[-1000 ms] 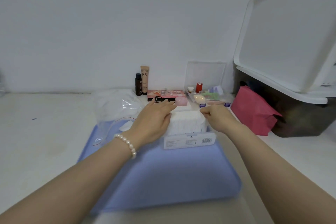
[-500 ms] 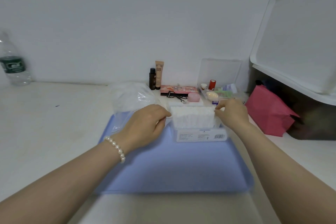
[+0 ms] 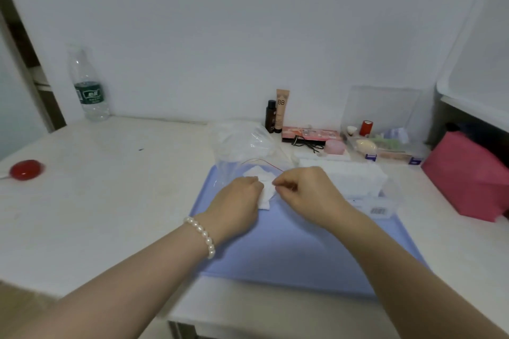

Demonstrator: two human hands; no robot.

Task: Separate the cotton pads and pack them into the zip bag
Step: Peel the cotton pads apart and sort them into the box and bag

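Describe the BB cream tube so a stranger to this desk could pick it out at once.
Start at the blue tray and look past it to the white wall. The BB cream tube stands upright there, just behind the pink palette. It is beige with "BB" printed near the top, and taller than the small dark bottle right beside it.

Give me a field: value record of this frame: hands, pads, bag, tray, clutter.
left hand: grips a small clump of pads
right hand: pinches the same clump from the other side
pad pack: white stack on the tray, right of the hands
bag: clear, red zip line, behind the hands, partly on the tray
tray: blue, on the white table
clutter: bottle far left, red pouch far right
stage: pads being pulled apart beside the bag
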